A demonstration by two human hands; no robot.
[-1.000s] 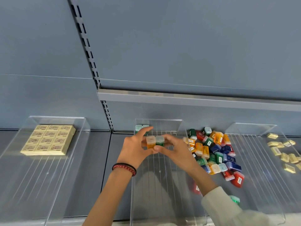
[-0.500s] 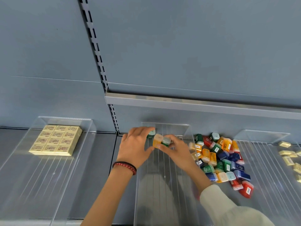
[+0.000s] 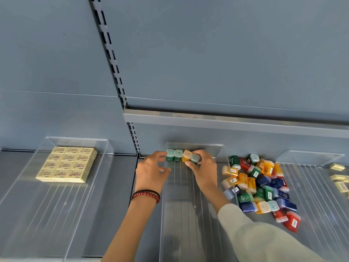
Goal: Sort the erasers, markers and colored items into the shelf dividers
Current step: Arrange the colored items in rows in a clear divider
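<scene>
Two green plastic boxes with pale lids (image 3: 174,156) stand upright side by side at the back left of the middle clear acrylic tray (image 3: 188,214), close to its rear wall. Just to their right, the right hand (image 3: 204,172) pinches a small orange box with a clear lid (image 3: 187,156) and a green clear-lidded box (image 3: 194,159) together. Its thumb is on the near side and its fingers curl round the far side. The two held boxes touch each other and sit slightly askew to the first two. I cannot tell whether they rest on the tray floor or hang just above it.

The left hand (image 3: 151,172) holds nothing. Its fingers are loosely curled and spread, and the index fingertip touches the leftmost green box. A red bead bracelet (image 3: 146,196) rings that wrist, and a pale sleeve (image 3: 255,233) covers the right forearm.

On the grey shelf (image 3: 117,186) just right of the middle tray lies a loose heap of coloured lidded boxes (image 3: 260,188) in orange, green, blue and red. Well apart to the left, another clear tray (image 3: 28,214) holds a neat block of cream erasers (image 3: 68,164). Near the right edge, scattered cream erasers (image 3: 338,178) lie loose.
</scene>
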